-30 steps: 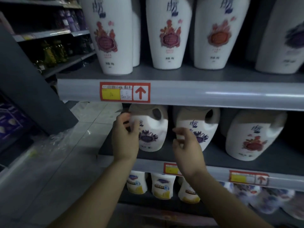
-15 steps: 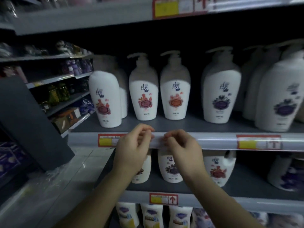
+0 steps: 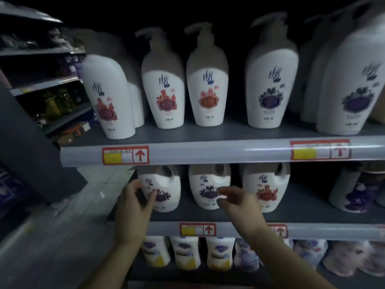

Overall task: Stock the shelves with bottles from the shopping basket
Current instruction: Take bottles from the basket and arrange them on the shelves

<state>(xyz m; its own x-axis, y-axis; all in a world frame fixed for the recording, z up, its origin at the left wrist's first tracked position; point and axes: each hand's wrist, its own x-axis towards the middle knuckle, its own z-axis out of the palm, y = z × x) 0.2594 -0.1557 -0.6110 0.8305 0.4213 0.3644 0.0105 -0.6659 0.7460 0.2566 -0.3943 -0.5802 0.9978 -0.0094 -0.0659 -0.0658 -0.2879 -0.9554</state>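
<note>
White jugs with handles stand on the middle shelf [image 3: 302, 215]. My left hand [image 3: 133, 205] hovers at the left side of the leftmost purple-label jug [image 3: 164, 190], fingers loosely curved, holding nothing. My right hand [image 3: 235, 202] reaches in front of the second purple-label jug [image 3: 208, 184], fingers relaxed and empty. A red-label jug [image 3: 264, 188] stands to its right. On the upper shelf [image 3: 208, 132] is a row of white pump bottles [image 3: 164, 88]. The shopping basket is out of view.
Price-tag rails [image 3: 218, 153] run along the shelf fronts. The bottom shelf holds smaller bottles [image 3: 187, 253] and refill pouches [image 3: 343, 257]. A dark grey panel [image 3: 27, 147] and a tiled floor [image 3: 62, 236] lie to the left, with another shelving unit [image 3: 52, 97] behind.
Both hands dropped from the upper shelf's front rail to the jugs on the middle shelf and spread apart. The view tilted slightly downward.
</note>
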